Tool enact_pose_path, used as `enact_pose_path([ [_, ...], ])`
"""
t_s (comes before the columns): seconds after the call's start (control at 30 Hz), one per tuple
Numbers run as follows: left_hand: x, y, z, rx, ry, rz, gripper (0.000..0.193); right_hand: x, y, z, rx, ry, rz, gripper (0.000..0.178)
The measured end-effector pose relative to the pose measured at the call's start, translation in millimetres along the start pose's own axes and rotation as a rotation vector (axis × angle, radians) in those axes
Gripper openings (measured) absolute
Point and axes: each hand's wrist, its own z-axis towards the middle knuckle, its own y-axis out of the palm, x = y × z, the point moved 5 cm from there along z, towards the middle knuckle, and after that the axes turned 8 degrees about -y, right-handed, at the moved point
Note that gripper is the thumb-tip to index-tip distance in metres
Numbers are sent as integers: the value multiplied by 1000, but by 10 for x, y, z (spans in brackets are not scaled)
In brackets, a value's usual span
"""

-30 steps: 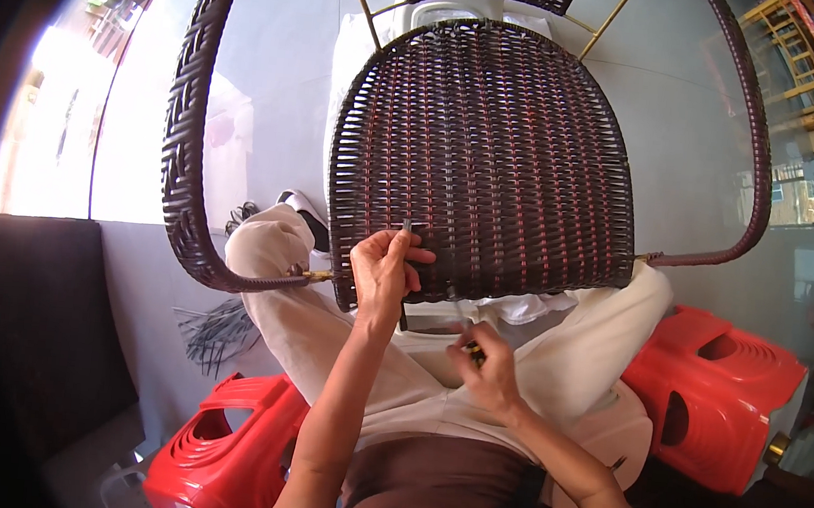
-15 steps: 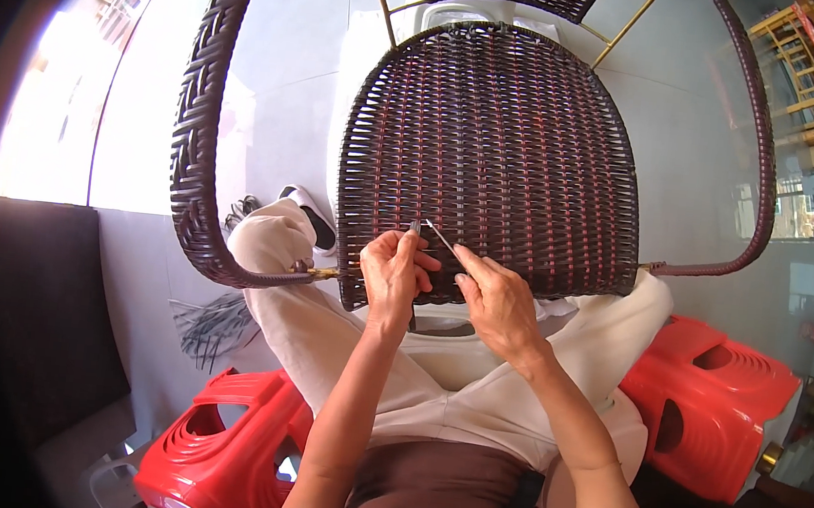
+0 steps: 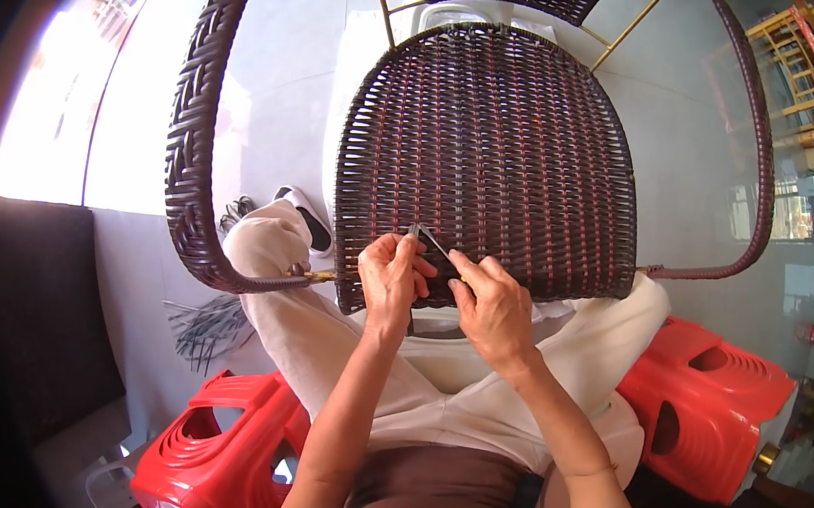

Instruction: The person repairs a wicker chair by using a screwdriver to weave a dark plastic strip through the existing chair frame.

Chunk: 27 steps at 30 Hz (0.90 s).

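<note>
A dark brown woven chair seat [image 3: 496,145] with reddish strands lies before me, between my knees. Over its near left part, my left hand [image 3: 390,282] pinches a flat dark weaving strip [image 3: 415,230] between thumb and fingers; its tip shows above the thumb and a dark end hangs below the hand. My right hand [image 3: 492,311] is closed on a thin metal rod tool [image 3: 435,241], index finger stretched along it. The rod slants up and left, its tip touching or very near the strip's tip. Its handle is hidden inside the hand.
Curved armrests wrapped in brown weave stand at the left [image 3: 193,135] and right [image 3: 755,121]. Red plastic stools flank me, left [image 3: 221,452] and right [image 3: 706,400]. Loose dark strips [image 3: 208,331] lie on the floor by my left leg. Wooden furniture [image 3: 811,73] stands far right.
The rod's tip has shifted slightly left onto the strip's tip, and my right hand has moved a little left with it. My left hand keeps its pinch.
</note>
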Motion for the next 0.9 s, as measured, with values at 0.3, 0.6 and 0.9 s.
enact_pose_path([
  [0.3, -4, -1, 12, 4, 19, 17, 26, -57, 58, -67, 66, 33, -154, 37],
  [0.6, 12, -4, -1, -22, -9, 15, 29, -94, 10, 43, -64, 132, -132, 34],
  [0.9, -2, 8, 0, -37, 28, 12, 29, 35, 221, -169, 184, -38, -104, 37],
])
